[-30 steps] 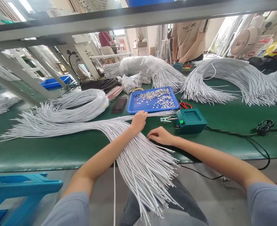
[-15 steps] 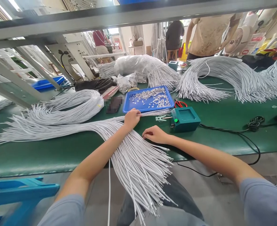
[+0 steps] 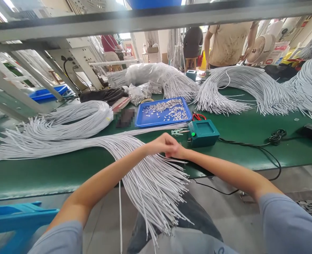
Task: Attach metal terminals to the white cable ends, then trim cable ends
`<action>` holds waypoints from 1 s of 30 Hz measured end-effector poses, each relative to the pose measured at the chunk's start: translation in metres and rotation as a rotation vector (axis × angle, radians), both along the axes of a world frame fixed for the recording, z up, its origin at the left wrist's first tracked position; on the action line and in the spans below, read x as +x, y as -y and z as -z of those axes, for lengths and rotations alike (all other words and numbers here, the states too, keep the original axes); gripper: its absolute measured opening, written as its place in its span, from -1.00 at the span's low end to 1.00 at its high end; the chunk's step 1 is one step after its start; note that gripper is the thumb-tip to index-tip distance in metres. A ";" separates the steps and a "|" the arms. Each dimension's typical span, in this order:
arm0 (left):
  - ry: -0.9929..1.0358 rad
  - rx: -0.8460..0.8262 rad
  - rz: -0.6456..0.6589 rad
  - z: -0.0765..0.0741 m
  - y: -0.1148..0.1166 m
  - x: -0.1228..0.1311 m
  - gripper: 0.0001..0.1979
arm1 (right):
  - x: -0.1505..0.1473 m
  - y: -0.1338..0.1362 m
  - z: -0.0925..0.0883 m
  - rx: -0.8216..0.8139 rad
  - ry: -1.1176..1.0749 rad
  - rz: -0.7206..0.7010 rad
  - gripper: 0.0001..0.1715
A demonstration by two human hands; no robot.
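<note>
My left hand [image 3: 158, 142] and my right hand [image 3: 177, 151] meet above the green table [image 3: 65, 171], fingers curled and pressed together. What they pinch is hidden between them. Under both hands lies a big bundle of white wires [image 3: 145, 173] that fans over the table's front edge onto my lap. Just beyond the hands sits a blue tray [image 3: 140, 123] of small metal terminals [image 3: 169, 109]. To its right stands a teal box [image 3: 203, 132] with a green button, and a small clip lies in front of the box.
Red-handled cutters [image 3: 198, 116] lie by the tray. More white wire bundles lie at the left [image 3: 78, 118] and at the back right [image 3: 246, 84]. A black cable [image 3: 276, 135] trails right. Another person [image 3: 228, 42] stands behind the table beside a fan [image 3: 259, 47]. A blue stool [image 3: 18, 218] is at my lower left.
My left hand has drawn back from the blue tray's front edge to meet my right hand. The right hand has lifted slightly off the wire bundle. The view has shifted a little right.
</note>
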State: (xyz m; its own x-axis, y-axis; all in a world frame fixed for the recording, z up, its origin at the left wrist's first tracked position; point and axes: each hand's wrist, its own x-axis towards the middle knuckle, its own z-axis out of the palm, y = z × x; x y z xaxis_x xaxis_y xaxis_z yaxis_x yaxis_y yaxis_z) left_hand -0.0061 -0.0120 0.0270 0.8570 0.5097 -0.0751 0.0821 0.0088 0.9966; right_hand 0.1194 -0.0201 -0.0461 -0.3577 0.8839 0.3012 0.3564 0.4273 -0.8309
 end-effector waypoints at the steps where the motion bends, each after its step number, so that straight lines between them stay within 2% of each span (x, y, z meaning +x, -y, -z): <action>1: 0.082 -0.070 -0.143 0.004 -0.007 -0.002 -0.48 | 0.002 -0.001 -0.001 0.001 -0.024 0.057 -0.79; 3: 0.206 -0.117 -0.359 0.013 -0.022 -0.006 -0.46 | 0.008 -0.003 -0.004 0.021 -0.095 0.206 -0.81; 6: 0.228 -0.112 -0.485 0.025 -0.035 -0.012 -0.50 | 0.015 -0.006 -0.010 0.058 -0.206 0.370 -0.69; 10: 0.149 -0.106 -0.442 0.033 -0.031 -0.010 -0.48 | 0.020 -0.009 -0.014 0.142 -0.339 0.375 -0.67; 14: 0.129 -0.114 -0.395 0.034 -0.026 -0.008 -0.48 | 0.023 -0.013 -0.013 0.089 -0.385 0.284 -0.54; 17: 0.133 -0.100 -0.423 0.033 -0.027 -0.010 -0.47 | 0.025 -0.014 -0.012 0.068 -0.392 0.199 -0.52; 20: 0.125 -0.071 -0.429 0.033 -0.028 -0.011 -0.47 | 0.027 -0.012 -0.013 0.056 -0.351 0.173 -0.52; 24: 0.134 -0.031 -0.439 0.032 -0.028 -0.010 -0.48 | 0.027 -0.009 -0.014 0.068 -0.321 0.174 -0.56; 30: 0.133 -0.016 -0.435 0.031 -0.027 -0.010 -0.49 | 0.026 -0.005 -0.015 0.126 -0.388 0.221 -0.74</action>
State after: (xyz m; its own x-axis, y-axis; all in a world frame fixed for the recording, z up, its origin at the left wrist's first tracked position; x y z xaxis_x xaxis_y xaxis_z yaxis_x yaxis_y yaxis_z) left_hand -0.0164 0.0146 -0.0036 0.5663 0.8241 0.0100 -0.0610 0.0299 0.9977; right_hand 0.1454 -0.0156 -0.0309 -0.0049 0.8740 0.4858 0.1232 0.4827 -0.8671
